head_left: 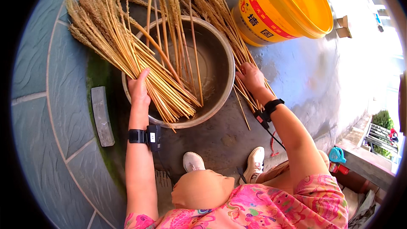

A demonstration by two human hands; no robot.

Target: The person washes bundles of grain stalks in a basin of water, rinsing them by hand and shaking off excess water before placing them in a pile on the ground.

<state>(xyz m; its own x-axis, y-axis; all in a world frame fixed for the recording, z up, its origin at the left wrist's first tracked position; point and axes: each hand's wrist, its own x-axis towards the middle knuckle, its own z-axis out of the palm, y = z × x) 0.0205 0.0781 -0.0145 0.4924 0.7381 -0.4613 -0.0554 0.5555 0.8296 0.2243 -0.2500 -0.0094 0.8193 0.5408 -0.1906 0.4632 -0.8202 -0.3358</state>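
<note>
My left hand (139,88) is closed around a thick bundle of dried plant stalks (112,44) with feathery seed heads. The bundle slants over the left side of a round metal basin (231,65), heads toward the far left and cut ends over the basin's near part. More loose stalks (176,29) stand inside the basin, leaning on its far rim; some water seems to lie at the bottom. Right of the basin, my right hand (252,78) has its fingers curled onto another bunch of stalks (222,23) lying on the floor. Its fingertips are partly hidden.
A large yellow bucket (271,10) stands at the far right of the basin. To the left, a grey brick (102,116) rests beside slate-like paving (63,101). One loose stalk (241,108) lies near my right hand. A blue watering can (337,154) sits at the right.
</note>
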